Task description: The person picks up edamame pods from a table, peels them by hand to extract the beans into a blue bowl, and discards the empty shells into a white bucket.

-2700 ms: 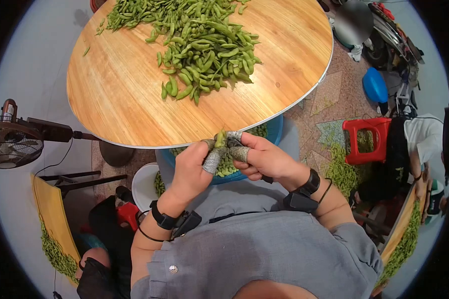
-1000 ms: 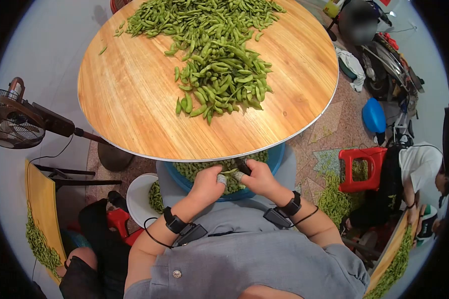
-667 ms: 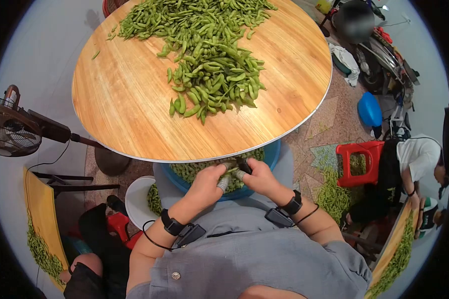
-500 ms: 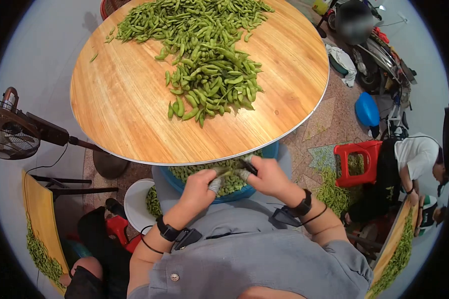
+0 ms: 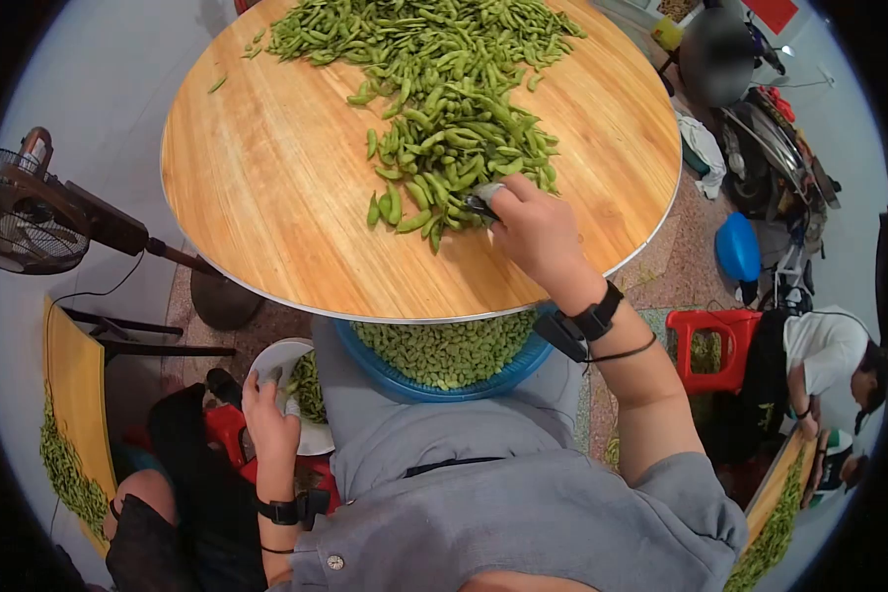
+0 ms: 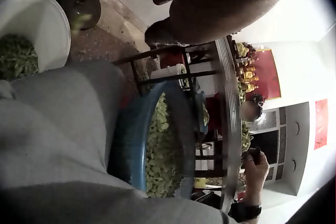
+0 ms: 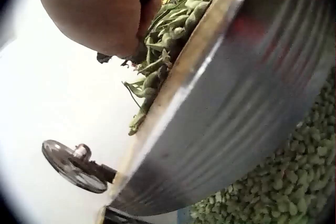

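Observation:
My right hand (image 5: pixel 543 232) reaches over the round wooden table (image 5: pixel 296 232), its wrapped fingertips at the near edge of a heap of edamame pods (image 5: pixel 454 138). A small dark thing (image 5: pixel 481 205) shows at those fingertips; I cannot tell whether it is gripped or worn. At the lower left my left hand (image 5: pixel 271 424) is over a white bucket (image 5: pixel 316 441) with green pods or shells inside, its fingers extended and wrapped in grey tape. In the left wrist view a blurred green piece (image 6: pixel 80 22) appears beside the bucket. A blue basin (image 5: pixel 365 380) of shelled beans (image 5: pixel 444 355) rests on the lap.
A fan (image 5: pixel 35 212) stands at the left. At the right are a red stool (image 5: pixel 686 350), a blue tub (image 5: pixel 738 247) and a person in a white top (image 5: pixel 824 350). Side tables (image 5: pixel 74 395) carry more pods. The round table's edge overhangs the basin.
Both hands were together over the basin at a pod. Now they are apart: the left has moved left to the bucket, the right forward to the heap on the table.

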